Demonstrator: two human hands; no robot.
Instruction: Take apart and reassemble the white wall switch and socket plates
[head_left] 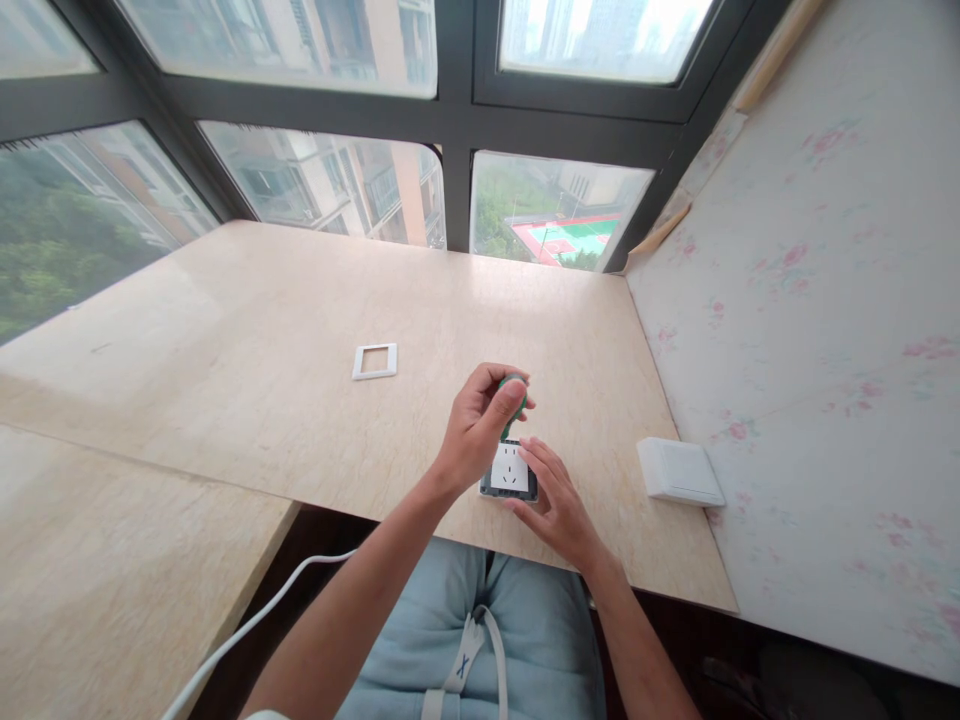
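A white wall socket module (510, 468) with a dark frame lies flat near the front edge of the beige stone counter (300, 400). My left hand (480, 425) is closed round the green handle of a screwdriver (517, 392), which stands upright over the socket. My right hand (551, 495) rests on the counter with its fingers pressed against the socket's right side, steadying it. The screwdriver's tip is hidden behind my left hand.
A white square cover frame (374, 361) lies further back on the counter, to the left. A white switch (680, 471) is mounted on the floral-papered wall (825, 350) at right. Windows run along the far edge. A white cable (255, 620) hangs below the counter by my lap.
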